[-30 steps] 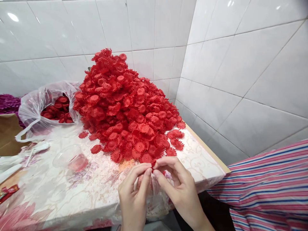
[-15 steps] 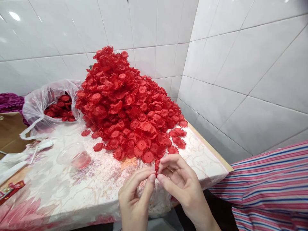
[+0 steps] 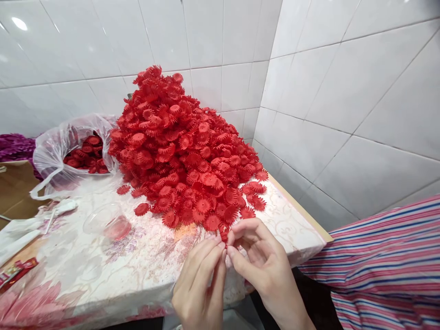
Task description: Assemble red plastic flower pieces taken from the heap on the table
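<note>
Between my fingertips, just in front of the big heap, is a small red artificial flower piece (image 3: 224, 233) with fringed petals, mostly hidden by the fingers. My left hand (image 3: 202, 275) pinches its lower side, fingers bunched together. From the other side, my right hand (image 3: 263, 263) holds it between thumb and forefinger, the other fingers curled. Right behind both hands rises a tall heap of red flower pieces (image 3: 185, 142), round with notched edges. Several of them lie loose along its front and right edge.
Left of the heap lies a clear plastic bag (image 3: 51, 153) with darker red pieces inside. A clear plastic cup (image 3: 98, 219) holds reddish stuff. Purple flowers (image 3: 17, 145), a brown box (image 3: 17, 188) and a red wrapper (image 3: 17, 272) sit far left. Striped cloth (image 3: 381, 256) hangs at right.
My left hand has turned and its fingers have closed up at the flower piece. The right hand keeps nearly the same pinch. The heap looks the same.
</note>
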### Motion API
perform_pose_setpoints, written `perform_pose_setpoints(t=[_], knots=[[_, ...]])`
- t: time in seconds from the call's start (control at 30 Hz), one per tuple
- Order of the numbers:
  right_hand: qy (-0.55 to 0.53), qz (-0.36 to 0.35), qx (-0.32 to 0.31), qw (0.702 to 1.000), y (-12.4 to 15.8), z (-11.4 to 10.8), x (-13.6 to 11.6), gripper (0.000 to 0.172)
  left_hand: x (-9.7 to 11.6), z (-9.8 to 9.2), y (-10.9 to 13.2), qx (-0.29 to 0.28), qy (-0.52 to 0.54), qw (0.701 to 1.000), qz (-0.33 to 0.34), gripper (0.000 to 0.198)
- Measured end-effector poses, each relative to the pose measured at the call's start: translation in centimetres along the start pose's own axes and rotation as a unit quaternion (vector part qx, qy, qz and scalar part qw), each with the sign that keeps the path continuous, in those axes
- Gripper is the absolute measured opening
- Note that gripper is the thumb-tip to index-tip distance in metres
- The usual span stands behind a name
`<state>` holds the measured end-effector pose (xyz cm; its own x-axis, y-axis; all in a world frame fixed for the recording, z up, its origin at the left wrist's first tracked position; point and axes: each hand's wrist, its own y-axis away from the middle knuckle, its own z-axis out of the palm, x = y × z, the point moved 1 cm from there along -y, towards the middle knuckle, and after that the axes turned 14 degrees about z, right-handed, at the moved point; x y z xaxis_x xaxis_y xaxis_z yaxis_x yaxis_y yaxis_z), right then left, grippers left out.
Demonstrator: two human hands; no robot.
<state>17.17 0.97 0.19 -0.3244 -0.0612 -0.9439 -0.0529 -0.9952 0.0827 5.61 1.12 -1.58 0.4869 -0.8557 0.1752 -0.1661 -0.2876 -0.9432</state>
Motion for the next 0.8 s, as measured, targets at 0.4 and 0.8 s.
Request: perform_pose_setpoints(t=[0.4,0.8], knots=[[-0.104,0.040,-0.045,0.993,-0.1,0.1,-0.2,0.019,0.5,0.3,-0.4,0.064,0.147,0.930,-0.332,0.011],[-0.008,0.027,0.039,0.999,1.0,0.6,-0.1,0.017,0.1,0.5,0.4,0.031,0.092,0.971,-0.217,0.014]])
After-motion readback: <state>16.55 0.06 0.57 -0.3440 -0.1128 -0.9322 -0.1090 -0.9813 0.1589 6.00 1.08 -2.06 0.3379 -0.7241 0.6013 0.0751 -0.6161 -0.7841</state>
